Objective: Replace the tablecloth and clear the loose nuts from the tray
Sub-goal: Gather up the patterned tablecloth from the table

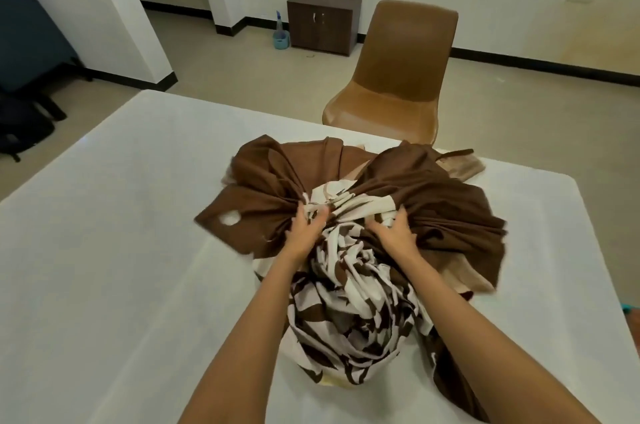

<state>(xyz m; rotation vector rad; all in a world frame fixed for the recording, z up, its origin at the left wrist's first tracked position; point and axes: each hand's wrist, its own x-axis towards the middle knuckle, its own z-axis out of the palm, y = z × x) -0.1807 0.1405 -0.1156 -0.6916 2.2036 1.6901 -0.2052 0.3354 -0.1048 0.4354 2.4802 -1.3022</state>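
A brown and cream patterned tablecloth point(349, 288) lies bunched in a heap on the white table point(114, 250). Its plain brown border fans out to the left, right and far side. My left hand point(306, 226) grips a gathered fold on the left of the heap. My right hand point(394, 227) grips a gathered fold on the right. Both forearms reach in from the bottom edge over the crumpled cloth. No tray or nuts are in view.
A brown plastic chair point(398, 77) stands at the table's far edge. Behind it a small dark wooden cabinet point(323, 21) sits against the wall, with a spray bottle in a blue holder point(280, 33) beside it. A dark chair point(24, 52) is at the far left.
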